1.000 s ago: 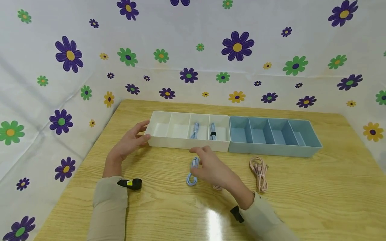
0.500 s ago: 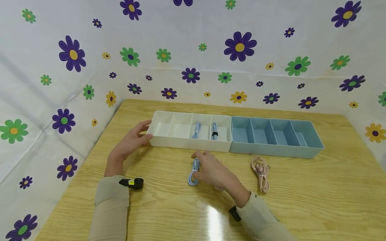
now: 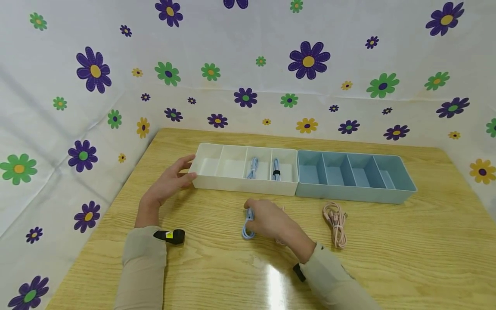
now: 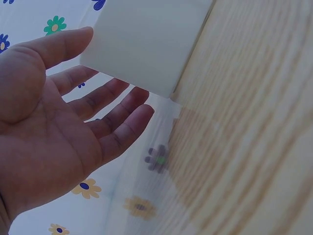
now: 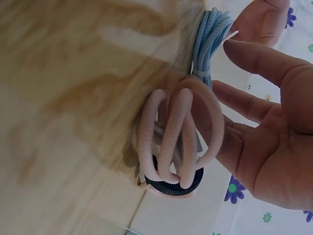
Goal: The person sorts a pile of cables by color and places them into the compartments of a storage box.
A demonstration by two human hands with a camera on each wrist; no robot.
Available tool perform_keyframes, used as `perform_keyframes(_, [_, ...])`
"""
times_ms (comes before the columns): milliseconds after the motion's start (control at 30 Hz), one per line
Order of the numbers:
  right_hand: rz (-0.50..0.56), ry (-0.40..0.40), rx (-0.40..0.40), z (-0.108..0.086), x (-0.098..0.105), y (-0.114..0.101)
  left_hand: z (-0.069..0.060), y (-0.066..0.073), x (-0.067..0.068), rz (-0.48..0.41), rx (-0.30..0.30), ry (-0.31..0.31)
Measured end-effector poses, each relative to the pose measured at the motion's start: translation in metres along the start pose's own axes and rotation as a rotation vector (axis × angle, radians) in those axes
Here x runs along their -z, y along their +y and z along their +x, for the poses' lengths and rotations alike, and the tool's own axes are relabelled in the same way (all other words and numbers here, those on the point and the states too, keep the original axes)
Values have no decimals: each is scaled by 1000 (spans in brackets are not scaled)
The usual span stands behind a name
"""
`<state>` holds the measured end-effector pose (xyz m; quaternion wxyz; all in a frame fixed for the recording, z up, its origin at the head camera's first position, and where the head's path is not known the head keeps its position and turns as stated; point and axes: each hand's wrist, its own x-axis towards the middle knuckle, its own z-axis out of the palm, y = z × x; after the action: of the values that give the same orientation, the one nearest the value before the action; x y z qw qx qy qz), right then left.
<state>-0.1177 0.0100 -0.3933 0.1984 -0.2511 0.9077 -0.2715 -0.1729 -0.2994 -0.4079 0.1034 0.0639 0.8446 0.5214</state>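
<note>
In the head view, my left hand (image 3: 166, 186) rests at the left end of the white divided box (image 3: 244, 184), its thumb by the front corner. The left wrist view shows its fingers loosely bent against the box's end wall (image 4: 146, 44). My right hand (image 3: 272, 220) is over a coiled light blue cable (image 3: 248, 234), partly hiding it. In the right wrist view, thumb and fingers are spread beside the blue cable (image 5: 209, 44), with no clear grip on it. A pink coiled cable (image 5: 181, 132) with a black band lies close by, mostly under the right hand in the head view.
A blue divided box (image 3: 354, 192) adjoins the white box's right end. Two blue cables, one (image 3: 253, 168) plain and one (image 3: 276, 169) with a black band, lie in separate white compartments. Another pink cable (image 3: 338, 226) lies before the blue box. A flowered cloth hangs behind.
My right hand has lowered over the blue cable, its fingers and thumb drawn closer together. My left hand has stayed at the white box's end. The head view has shifted slightly.
</note>
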Motion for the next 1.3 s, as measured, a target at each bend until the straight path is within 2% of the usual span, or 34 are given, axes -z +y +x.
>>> perform_keyframes(167, [-50,12,-13,0,0,-1,0,-1,-1,-2,6,4])
perform_keyframes(433, [-112,16,15,1,-2,-1,0,-1,-2,-6,9,6])
perform_keyframes(633, [-130,6,15,2,-3,-2,-1,0,-2,-12,6,-1])
perform_keyframes(867, [-118,-2,21,2,-4,-3,-2,0,-2,-15,13,-1])
perform_keyframes(1300, [-16,56,143,6,-3,2,-1,1,-1,-3,11,5])
